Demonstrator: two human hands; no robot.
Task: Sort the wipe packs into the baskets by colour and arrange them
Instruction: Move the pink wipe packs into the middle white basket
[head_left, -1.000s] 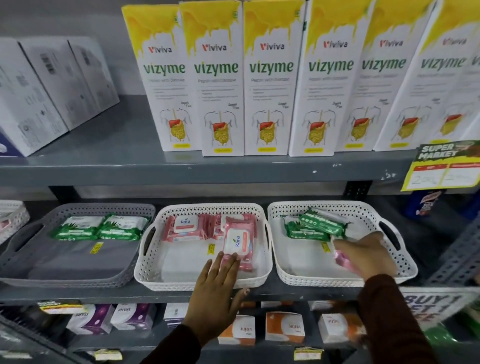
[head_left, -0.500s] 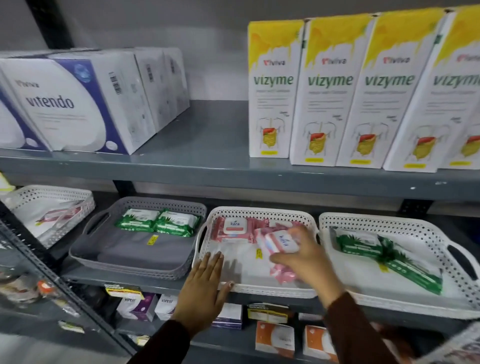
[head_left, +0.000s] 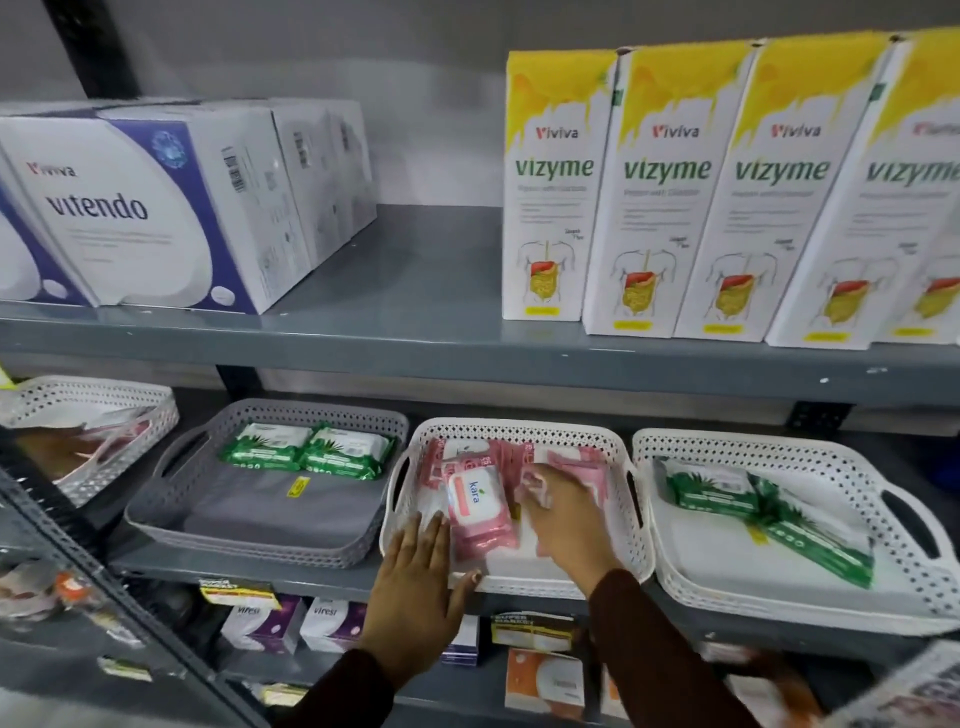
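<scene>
Three baskets stand in a row on the middle shelf. The grey basket (head_left: 156, 499) on the left holds two green wipe packs (head_left: 306, 449) at its back. The middle white basket (head_left: 519, 428) holds several pink wipe packs; one labelled "kara" (head_left: 478, 512) lies tilted on top at the front left. My left hand (head_left: 415, 587) lies flat on that basket's front rim, fingers apart. My right hand (head_left: 566, 519) reaches palm down inside it, with the fingertips touching pink packs at the back right. The right white basket (head_left: 779, 447) holds two green packs (head_left: 717, 488).
Tall Vizyme boxes (head_left: 665, 197) and white Vitendo boxes (head_left: 156, 208) stand on the shelf above. Another white basket (head_left: 104, 405) sits at the far left. Small boxes (head_left: 265, 623) fill the shelf below. A slanted metal shelf upright (head_left: 78, 561) runs along the lower left.
My right hand carried a pink pack from the right basket to the middle basket. That pack now lies in the middle basket. The view swung left; my left hand stayed on the rim.
</scene>
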